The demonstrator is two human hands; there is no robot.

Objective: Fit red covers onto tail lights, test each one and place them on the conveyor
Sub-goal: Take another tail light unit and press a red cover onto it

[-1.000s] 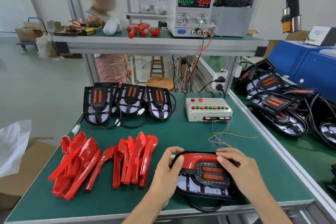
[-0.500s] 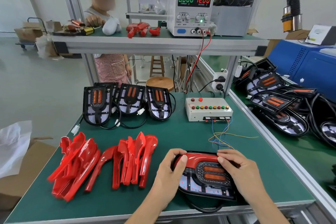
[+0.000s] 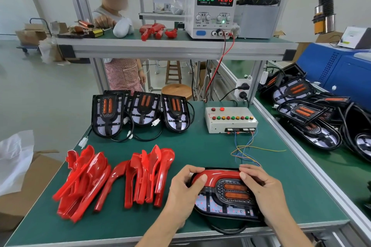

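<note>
Near the table's front edge [image 3: 180,233]: tail light [image 3: 224,208], red cover [image 3: 216,176] gripped by left hand [image 3: 181,196] and right hand [image 3: 265,192]; bare mat beyond.

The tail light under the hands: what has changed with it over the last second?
Little. The left hand shifted its thumb along the red cover, curling round the left end of the tail light; the right hand slid slightly left along the top edge. Both still press the cover down. The light has barely moved. The spare red covers, waiting tail lights and test box stayed put.
</note>
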